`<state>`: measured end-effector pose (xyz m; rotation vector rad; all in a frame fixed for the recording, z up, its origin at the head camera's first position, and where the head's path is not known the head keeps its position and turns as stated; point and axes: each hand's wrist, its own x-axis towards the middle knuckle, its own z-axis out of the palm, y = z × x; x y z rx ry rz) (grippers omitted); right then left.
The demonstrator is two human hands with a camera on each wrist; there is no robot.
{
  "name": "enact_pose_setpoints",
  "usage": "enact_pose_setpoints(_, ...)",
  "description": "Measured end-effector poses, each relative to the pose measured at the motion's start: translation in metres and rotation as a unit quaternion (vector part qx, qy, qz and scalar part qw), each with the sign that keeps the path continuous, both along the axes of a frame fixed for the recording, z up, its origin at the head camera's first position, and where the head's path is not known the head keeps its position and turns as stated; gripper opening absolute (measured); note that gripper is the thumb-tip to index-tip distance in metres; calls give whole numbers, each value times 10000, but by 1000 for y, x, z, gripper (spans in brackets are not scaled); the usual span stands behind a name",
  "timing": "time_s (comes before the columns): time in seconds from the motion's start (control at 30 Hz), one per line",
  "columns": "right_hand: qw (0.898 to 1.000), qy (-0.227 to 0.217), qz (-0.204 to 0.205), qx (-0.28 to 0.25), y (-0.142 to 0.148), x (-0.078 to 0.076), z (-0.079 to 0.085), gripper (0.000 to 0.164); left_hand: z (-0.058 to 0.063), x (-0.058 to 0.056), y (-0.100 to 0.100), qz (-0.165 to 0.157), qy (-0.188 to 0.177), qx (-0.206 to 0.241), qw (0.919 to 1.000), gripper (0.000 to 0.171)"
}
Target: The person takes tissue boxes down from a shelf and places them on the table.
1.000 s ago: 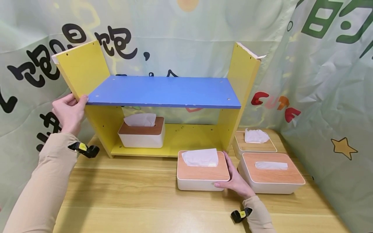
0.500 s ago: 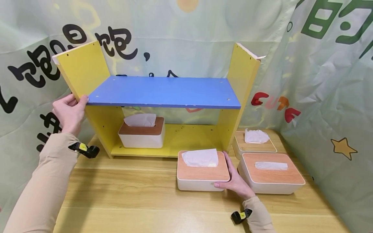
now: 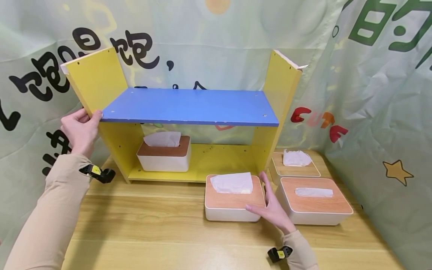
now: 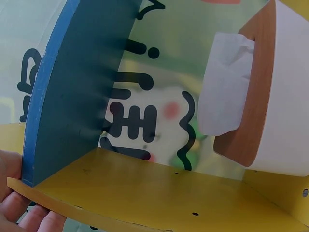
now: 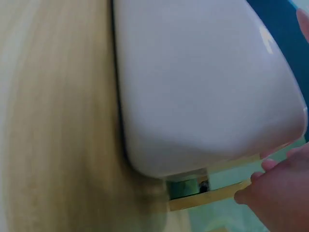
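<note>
My left hand [image 3: 81, 129] grips the yellow side panel of a small shelf [image 3: 189, 107], thumb at the corner of its blue board; the left wrist view shows the fingers [image 4: 17, 205] curled under the panel edge. My right hand [image 3: 275, 208] is at the right end of a white tissue box [image 3: 229, 215] with a wood-look lid. Its fingers and thumb are spread apart, the thumb overlapping the lid's front edge. The right wrist view shows the white box wall large, with that hand beside it. Another tissue box [image 3: 165, 163] sits in the shelf's lower left.
Two more tissue boxes stand on the wooden table [image 3: 162, 232] at right: a near one [image 3: 315, 217] and one behind it [image 3: 297, 170], close beside the shelf. A printed fabric backdrop [image 3: 216, 48] hangs behind and along both sides.
My right thumb has risen from the front wall of the tissue box to its lid edge, and the fingers have spread wider. Box, shelf and left hand have stayed put.
</note>
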<state>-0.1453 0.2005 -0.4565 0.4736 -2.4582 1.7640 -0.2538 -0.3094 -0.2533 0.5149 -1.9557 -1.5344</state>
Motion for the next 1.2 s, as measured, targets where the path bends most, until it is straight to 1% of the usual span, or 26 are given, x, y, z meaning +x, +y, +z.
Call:
enact_pose_setpoints(0.1,9995,153,-150,220,-2,3,8,123,0,0,0,5,16,31,10000,47)
enact_pose_setpoints(0.23,9986,276,-172,412,-5,8,20,124,0,1,1,68,-62,-108,9999,47)
enact_pose_setpoints(0.33,9979,362,-97,527,-8,12,28,125,1,1,3,94,-132,-210,9996,48)
enact_pose_setpoints(0.53,9957,556,54,734,-15,17,45,125,1,2,5,89,-138,-202,9997,49)
enact_pose_setpoints(0.63,9954,554,132,769,-20,18,55,123,1,1,5,100,-142,-193,9997,49)
enact_pose_setpoints(0.77,9963,439,295,679,-29,18,67,116,1,1,4,103,-112,-156,9998,48)
enact_pose_setpoints(0.93,9964,346,594,493,-45,13,85,108,1,2,3,71,-80,-102,9999,48)
enact_pose_setpoints(1.07,9946,234,998,166,-58,11,101,107,1,3,3,60,-21,-159,9999,47)
enact_pose_setpoints(1.2,9905,161,1365,-67,-69,10,113,107,-1,1,2,61,80,-203,9997,46)
